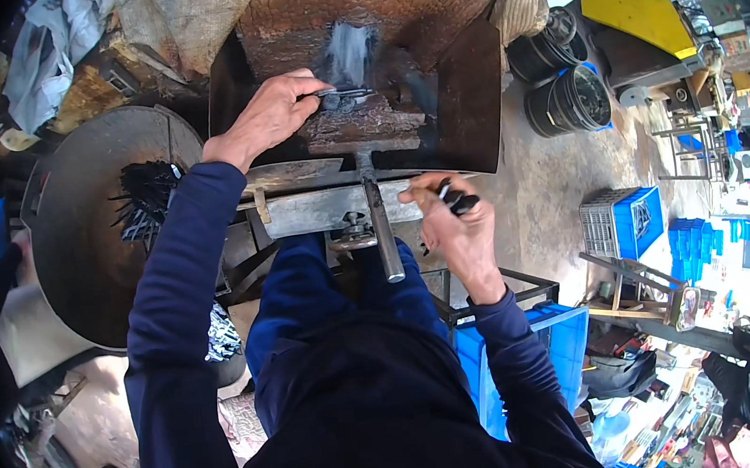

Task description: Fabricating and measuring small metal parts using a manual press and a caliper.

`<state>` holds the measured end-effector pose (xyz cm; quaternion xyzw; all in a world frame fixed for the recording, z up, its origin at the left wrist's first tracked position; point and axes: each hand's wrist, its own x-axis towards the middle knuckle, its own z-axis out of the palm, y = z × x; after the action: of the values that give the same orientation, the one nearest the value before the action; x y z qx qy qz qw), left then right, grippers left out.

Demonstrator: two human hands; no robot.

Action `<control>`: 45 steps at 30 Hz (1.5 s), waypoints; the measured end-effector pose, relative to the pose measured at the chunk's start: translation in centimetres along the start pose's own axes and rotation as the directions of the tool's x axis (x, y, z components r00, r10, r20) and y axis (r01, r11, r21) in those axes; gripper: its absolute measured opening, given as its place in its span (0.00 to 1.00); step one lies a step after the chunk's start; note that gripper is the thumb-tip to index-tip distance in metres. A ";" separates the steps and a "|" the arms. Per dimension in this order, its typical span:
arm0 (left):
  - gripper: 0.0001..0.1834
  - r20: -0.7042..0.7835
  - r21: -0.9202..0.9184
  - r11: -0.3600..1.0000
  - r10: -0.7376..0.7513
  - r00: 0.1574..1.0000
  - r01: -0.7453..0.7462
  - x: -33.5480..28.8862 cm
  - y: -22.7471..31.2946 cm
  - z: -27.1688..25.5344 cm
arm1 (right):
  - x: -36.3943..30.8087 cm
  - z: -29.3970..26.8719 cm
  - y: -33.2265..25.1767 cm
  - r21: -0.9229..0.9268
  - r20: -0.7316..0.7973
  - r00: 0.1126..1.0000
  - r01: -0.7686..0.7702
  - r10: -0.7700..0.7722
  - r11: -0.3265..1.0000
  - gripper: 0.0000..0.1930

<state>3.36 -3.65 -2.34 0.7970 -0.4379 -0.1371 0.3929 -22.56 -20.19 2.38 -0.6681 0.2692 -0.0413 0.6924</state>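
My left hand [263, 121] reaches over the dark metal trough [464, 118], thumb and fingers pinching a thin dark metal piece [345, 94]. It lies low over a rough, worn brown block [366, 126], and whether they touch I cannot tell. A pale grey, blurred streak [351, 52] shows just beyond it. My right hand [457, 223] is closed around small black pieces [458, 199], near the right end of a grey metal bench edge [306, 213]. Between my hands, a round metal bar [381, 224] points toward me from the block.
At my left stands a round brown tabletop [78, 245] with a heap of black strips [146, 202]. A blue crate [541, 345] sits by my right forearm. Black buckets [566, 100] and a yellow panel [640, 14] are farther right. A wooden frame [633, 290] lies beyond the crate.
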 end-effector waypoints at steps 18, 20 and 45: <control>0.12 -0.196 -0.093 0.994 -0.070 0.978 0.053 -0.3 -0.5 -1.4 | -2.2 0.1 3.9 -0.192 0.342 0.750 0.646 -0.567 0.739 0.29; 0.13 -0.294 -0.100 0.995 -0.034 0.955 0.005 -0.9 -0.7 -2.7 | -1.9 0.5 3.2 -0.155 0.327 0.754 0.637 -0.570 0.755 0.28; 0.14 -0.439 0.112 0.976 -0.118 0.891 0.185 -6.3 -0.5 1.2 | 17.3 6.2 -11.5 -0.182 -0.201 0.692 0.670 -0.694 0.720 0.11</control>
<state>-0.68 0.91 -4.27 0.8665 -0.2860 0.0450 0.4066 -1.72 -22.99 7.59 -0.7410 0.0901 -0.3678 0.5545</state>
